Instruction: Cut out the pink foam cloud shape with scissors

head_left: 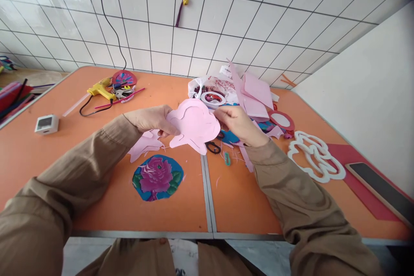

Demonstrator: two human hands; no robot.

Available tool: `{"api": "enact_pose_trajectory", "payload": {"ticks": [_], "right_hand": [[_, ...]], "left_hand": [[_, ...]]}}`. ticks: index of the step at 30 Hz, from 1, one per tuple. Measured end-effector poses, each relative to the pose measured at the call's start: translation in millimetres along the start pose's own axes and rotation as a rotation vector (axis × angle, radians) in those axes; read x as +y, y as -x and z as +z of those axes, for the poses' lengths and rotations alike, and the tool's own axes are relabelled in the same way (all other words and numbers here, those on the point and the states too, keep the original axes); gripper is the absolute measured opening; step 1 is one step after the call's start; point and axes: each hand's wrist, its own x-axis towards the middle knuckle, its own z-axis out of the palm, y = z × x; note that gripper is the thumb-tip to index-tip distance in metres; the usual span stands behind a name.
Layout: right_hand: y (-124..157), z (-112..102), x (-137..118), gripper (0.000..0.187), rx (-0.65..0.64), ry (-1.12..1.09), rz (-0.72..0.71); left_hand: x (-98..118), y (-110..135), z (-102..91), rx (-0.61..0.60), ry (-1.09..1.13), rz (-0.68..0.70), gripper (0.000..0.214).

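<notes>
Both hands hold up a pink paper cutout (197, 123) with wavy edges, above the middle of the orange table. My left hand (153, 121) pinches its left side, thumb on top. At its right edge, the fingers of my right hand (232, 120) are closed on the paper. Below my left hand lie more pink paper pieces (147, 143). A round cut piece with a purple rose on blue (158, 177) rests flat nearer to me. Black-handled scissors (213, 147) lie partly hidden under the cutout, beside a small green cutter-like item (227, 158).
A yellow glue gun (102, 89) with its cord lies at the back left, near a small white box (47, 124). Folded pink sheets (255, 92) and a plastic bag (223, 88) stand at the back. White cloud-shaped frames (315, 157) and a phone (381, 187) are at right.
</notes>
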Motion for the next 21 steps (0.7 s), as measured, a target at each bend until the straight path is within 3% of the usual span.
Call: {"api": "enact_pose_trajectory", "payload": {"ticks": [2, 4, 6, 9, 14, 21], "right_hand": [[2.0, 0.3, -6.7, 0.036, 0.021, -0.239, 0.019], [5.4, 3.6, -12.5, 0.035, -0.024, -0.322, -0.024], [8.5, 9.8, -15.7, 0.028, -0.041, -0.283, -0.091], [10.1, 20.3, -14.9, 0.019, 0.033, -0.186, -0.147], [6.4, 25.7, -6.3, 0.023, 0.105, -0.191, -0.109], [1.9, 19.3, 3.0, 0.026, 0.168, -0.14, -0.054]], "left_hand": [[-1.7, -2.0, 2.3, -0.012, -0.028, -0.016, 0.027], [-3.3, -4.2, 5.3, -0.033, -0.022, -0.036, 0.026], [-5.0, -6.5, 8.6, -0.054, 0.01, -0.048, 0.024], [-8.1, -9.4, 12.8, -0.09, 0.062, -0.05, 0.024], [-13.0, -11.1, 10.0, -0.127, 0.116, -0.042, 0.035], [-9.3, -8.1, -0.6, -0.054, 0.12, -0.016, 0.038]]}}
